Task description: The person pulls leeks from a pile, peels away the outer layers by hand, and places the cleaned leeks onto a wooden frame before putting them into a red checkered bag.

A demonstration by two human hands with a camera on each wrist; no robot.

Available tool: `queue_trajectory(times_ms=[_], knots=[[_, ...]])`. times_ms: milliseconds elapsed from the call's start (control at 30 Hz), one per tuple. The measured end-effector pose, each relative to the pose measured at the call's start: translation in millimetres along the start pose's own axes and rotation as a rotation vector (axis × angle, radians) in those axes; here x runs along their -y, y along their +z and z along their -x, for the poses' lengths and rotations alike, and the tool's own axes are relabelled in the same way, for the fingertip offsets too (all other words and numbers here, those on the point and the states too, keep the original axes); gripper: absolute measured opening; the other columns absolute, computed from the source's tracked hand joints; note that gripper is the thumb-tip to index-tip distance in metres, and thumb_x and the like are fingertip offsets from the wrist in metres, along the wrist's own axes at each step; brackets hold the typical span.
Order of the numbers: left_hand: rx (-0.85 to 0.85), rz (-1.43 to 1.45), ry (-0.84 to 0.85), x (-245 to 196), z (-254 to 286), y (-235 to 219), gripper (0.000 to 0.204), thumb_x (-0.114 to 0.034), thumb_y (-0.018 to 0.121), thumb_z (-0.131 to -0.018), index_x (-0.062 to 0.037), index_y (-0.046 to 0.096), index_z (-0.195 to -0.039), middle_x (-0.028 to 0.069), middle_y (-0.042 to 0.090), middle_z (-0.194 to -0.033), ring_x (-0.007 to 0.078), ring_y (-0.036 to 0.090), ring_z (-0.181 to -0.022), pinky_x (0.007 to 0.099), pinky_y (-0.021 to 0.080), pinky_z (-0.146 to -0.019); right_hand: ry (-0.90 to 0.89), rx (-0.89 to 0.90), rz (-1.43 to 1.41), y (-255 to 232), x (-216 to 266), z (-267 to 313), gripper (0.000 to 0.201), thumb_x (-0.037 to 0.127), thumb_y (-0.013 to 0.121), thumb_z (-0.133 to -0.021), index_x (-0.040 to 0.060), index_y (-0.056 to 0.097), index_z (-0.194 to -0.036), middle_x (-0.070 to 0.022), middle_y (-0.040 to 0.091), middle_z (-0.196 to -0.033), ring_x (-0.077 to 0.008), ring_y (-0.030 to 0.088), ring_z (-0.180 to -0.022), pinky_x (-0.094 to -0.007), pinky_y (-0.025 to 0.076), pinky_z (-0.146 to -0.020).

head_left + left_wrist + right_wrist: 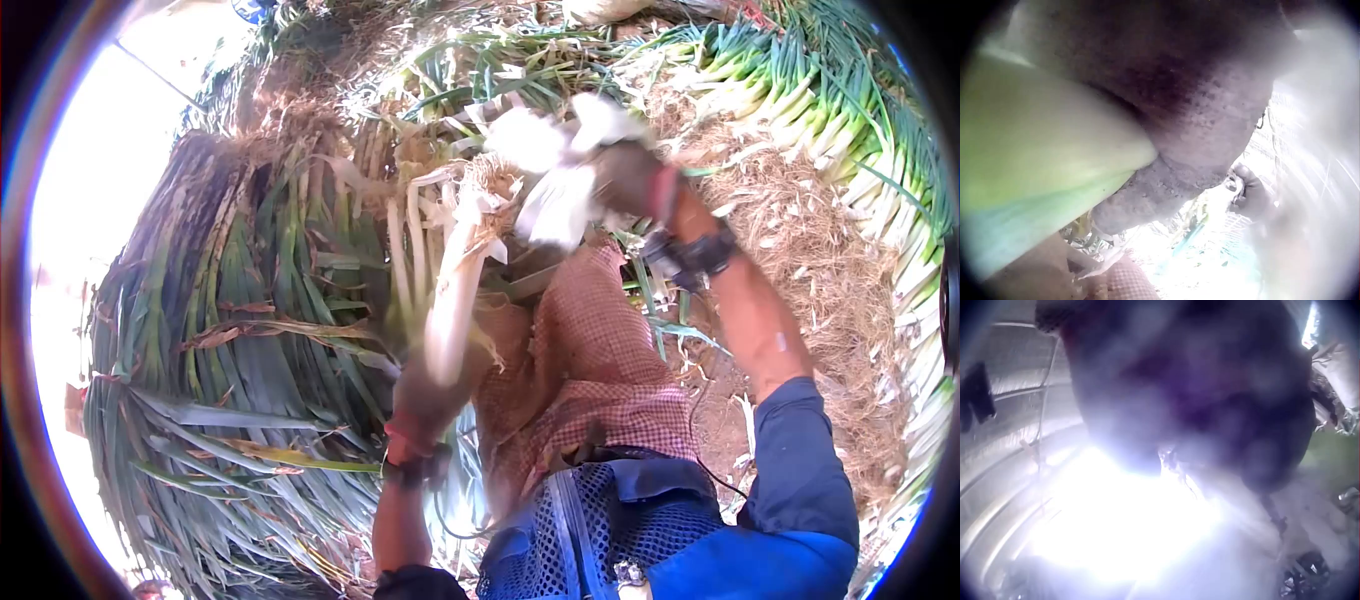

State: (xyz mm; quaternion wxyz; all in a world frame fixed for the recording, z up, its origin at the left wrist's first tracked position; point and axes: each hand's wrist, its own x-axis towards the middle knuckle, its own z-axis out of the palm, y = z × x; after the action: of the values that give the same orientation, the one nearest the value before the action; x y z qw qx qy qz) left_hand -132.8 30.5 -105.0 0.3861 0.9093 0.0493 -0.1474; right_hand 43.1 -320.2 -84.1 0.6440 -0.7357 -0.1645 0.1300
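In the head view, the left hand (435, 390), in a dark glove, grips a thick leek (455, 290) by its pale shaft, roots (490, 178) pointing up. The left wrist view shows gloved fingers (1147, 200) curled round the pale green leek (1054, 144). Farther up and right, the gloved right hand (628, 180) is blurred, with white peeled layers (560, 205) at its fingers. In the right wrist view that hand (1197, 394) is dark, and a pale leaf piece (1229, 494) hangs below it.
A big pile of untrimmed leeks (250, 250) lies at the left. Cleaned leeks (800, 110) line the right edge in a curve. Root scraps (820, 260) cover the ground beside them. Loose leaves (500, 70) lie at the back. A checked cloth (610, 350) covers the person's legs.
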Motion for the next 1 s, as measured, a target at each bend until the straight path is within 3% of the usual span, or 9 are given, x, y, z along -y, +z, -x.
queue_trajectory(times_ms=[133,233,300,367,500,667,767,833,1000], knots=[[-0.111,-0.163,-0.04,-8.6,-3.7,18.2,0.062,-0.015,0.079,-0.067,0.0015,0.056,-0.122,0.024,0.071,-0.1,0.0421,0.071,-0.091,0.0474,0.057,-0.079,-0.008,-0.224,1.061,89.0,7.2,-8.6,0.031,0.022,0.059,-0.094,0.009,0.071,-0.119,-0.0111,0.075,-0.11,-0.0277,0.073,-0.097,-0.0403,0.058,-0.088],[-0.092,-0.081,0.006,-2.0,-2.5,20.6,0.062,-0.016,0.079,-0.068,0.0021,0.056,-0.122,0.0238,0.071,-0.1,0.0414,0.071,-0.092,0.0474,0.056,-0.08,-0.01,-0.014,1.429,71.4,19.7,-15.5,0.03,0.028,0.054,-0.096,0.0081,0.074,-0.108,-0.0121,0.076,-0.099,-0.0307,0.071,-0.083,-0.0415,0.054,-0.076],[-0.086,-0.054,0.061,8.5,-5.8,25.3,0.065,-0.017,0.08,-0.068,0.003,0.055,-0.125,0.0229,0.071,-0.1,0.0398,0.071,-0.091,0.0463,0.056,-0.08,0.202,-0.077,1.272,49.7,25.4,-16.3,0.027,0.025,0.055,-0.096,0.0086,0.073,-0.109,-0.0149,0.075,-0.098,-0.0314,0.071,-0.085,-0.042,0.056,-0.078],[-0.091,-0.047,0.093,15.5,-2.1,23.9,0.068,-0.017,0.08,-0.067,0.0037,0.054,-0.127,0.022,0.071,-0.099,0.0384,0.071,-0.089,0.0452,0.057,-0.079,0.088,-0.61,1.053,-4.5,-19.0,-37.1,0.026,0.023,0.056,-0.097,0.0076,0.072,-0.11,-0.0174,0.074,-0.097,-0.0304,0.071,-0.088,-0.0425,0.057,-0.082],[0.063,0.134,0.012,38.3,9.3,6.3,0.064,-0.009,0.082,-0.07,0.003,0.056,-0.128,0.0134,0.069,-0.1,0.0252,0.068,-0.091,0.0393,0.055,-0.08,0.398,-0.948,0.904,-130.5,-19.7,16.4,0.035,0.024,0.072,-0.085,0.0054,0.073,-0.115,-0.0176,0.075,-0.099,-0.0303,0.073,-0.092,-0.0423,0.058,-0.081],[0.085,0.322,0.007,49.1,3.7,-10.8,0.052,-0.002,0.083,-0.072,0.0005,0.061,-0.119,0.0024,0.063,-0.09,0.0148,0.059,-0.075,0.0319,0.051,-0.07,0.644,-0.246,0.774,-80.8,-8.2,80.2,0.032,0.014,0.072,-0.085,0.0014,0.073,-0.115,-0.0161,0.075,-0.106,-0.0251,0.073,-0.089,-0.0347,0.059,-0.076],[0.131,0.374,0.035,82.1,-10.3,-14.6,0.048,-0.003,0.082,-0.071,-0.0003,0.062,-0.115,0.0006,0.062,-0.084,0.0141,0.059,-0.071,0.0318,0.05,-0.069,0.55,0.04,0.52,-36.9,-95.3,128.9,0.036,0.01,0.074,-0.084,0.004,0.071,-0.12,-0.0127,0.075,-0.111,-0.0212,0.072,-0.093,-0.0336,0.06,-0.078],[0.14,0.407,0.055,74.2,-15.6,-15.2,0.044,-0.005,0.081,-0.071,0.0002,0.064,-0.111,0.0015,0.063,-0.083,0.0139,0.06,-0.071,0.0308,0.05,-0.066,1.016,0.57,1.156,48.2,69.1,82.1,0.04,0.01,0.072,-0.087,0.0075,0.069,-0.127,-0.0096,0.073,-0.118,-0.0204,0.07,-0.103,-0.0327,0.058,-0.087],[0.237,0.508,0.199,54.6,-18.2,-13.8,0.038,-0.011,0.074,-0.074,0.0028,0.065,-0.108,0.003,0.066,-0.084,0.0143,0.062,-0.07,0.0296,0.049,-0.062,0.38,-0.384,1.126,-82.6,94.0,14.1,0.051,0.03,0.072,-0.092,0.0099,0.061,-0.138,-0.0152,0.07,-0.126,-0.0256,0.072,-0.101,-0.0373,0.06,-0.085]])
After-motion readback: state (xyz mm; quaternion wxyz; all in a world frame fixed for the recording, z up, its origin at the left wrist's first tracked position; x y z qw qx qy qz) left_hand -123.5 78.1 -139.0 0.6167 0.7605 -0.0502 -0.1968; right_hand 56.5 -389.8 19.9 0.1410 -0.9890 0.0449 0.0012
